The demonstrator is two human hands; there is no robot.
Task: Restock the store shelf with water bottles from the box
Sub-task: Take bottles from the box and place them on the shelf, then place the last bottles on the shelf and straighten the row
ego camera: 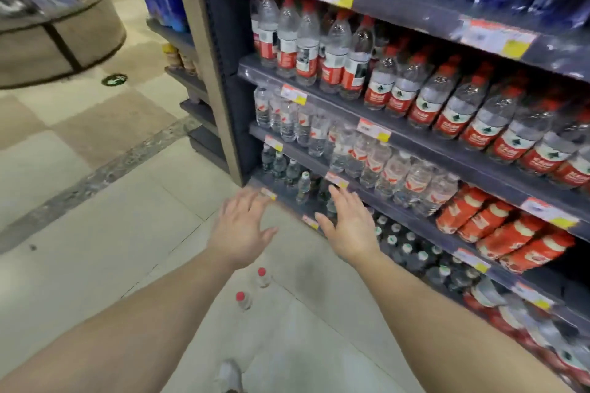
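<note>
Two small water bottles with red caps stand upright on the floor, one [263, 277] nearer the shelf and one [243, 300] a little closer to me. My left hand [241, 226] and my right hand [349, 223] stretch forward above them, fingers spread, holding nothing. The dark store shelf [415, 143] on the right carries rows of clear water bottles with red labels [338, 57], smaller bottles [383, 169] below, and dark-capped bottles [405, 249] on a low tier. My right hand overlaps the low tiers. No box is in view.
Red wrapped multipacks [498, 230] lie on a lower tier at right. A round beige display bin [64, 32] stands at the far left. A shoe [229, 376] shows at the bottom. Pale tiled floor [95, 201] spreads to the left of the shelf end.
</note>
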